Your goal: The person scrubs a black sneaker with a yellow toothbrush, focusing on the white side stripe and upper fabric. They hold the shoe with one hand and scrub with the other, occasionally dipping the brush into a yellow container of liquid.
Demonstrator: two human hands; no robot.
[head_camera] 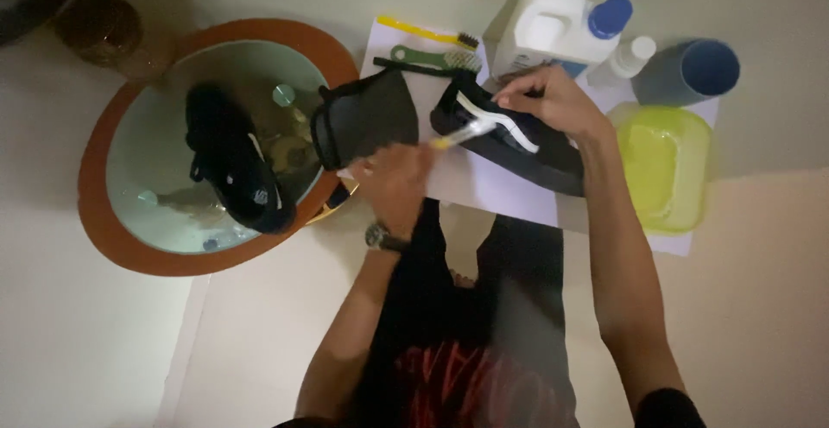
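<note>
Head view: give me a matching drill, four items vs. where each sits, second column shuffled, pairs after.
Items
1. black shoe with white stripes
2. second black shoe
3. round blue plastic cup
4. yellow-green square plastic tub

Places
A. on its side at the far right, behind the tub
B. under the right hand, on the white paper sheet
C. right of the striped shoe, on the sheet's right edge
D. inside the pale basin with the orange rim

Pairs: 1-B, 2-D, 3-A, 4-C
</note>
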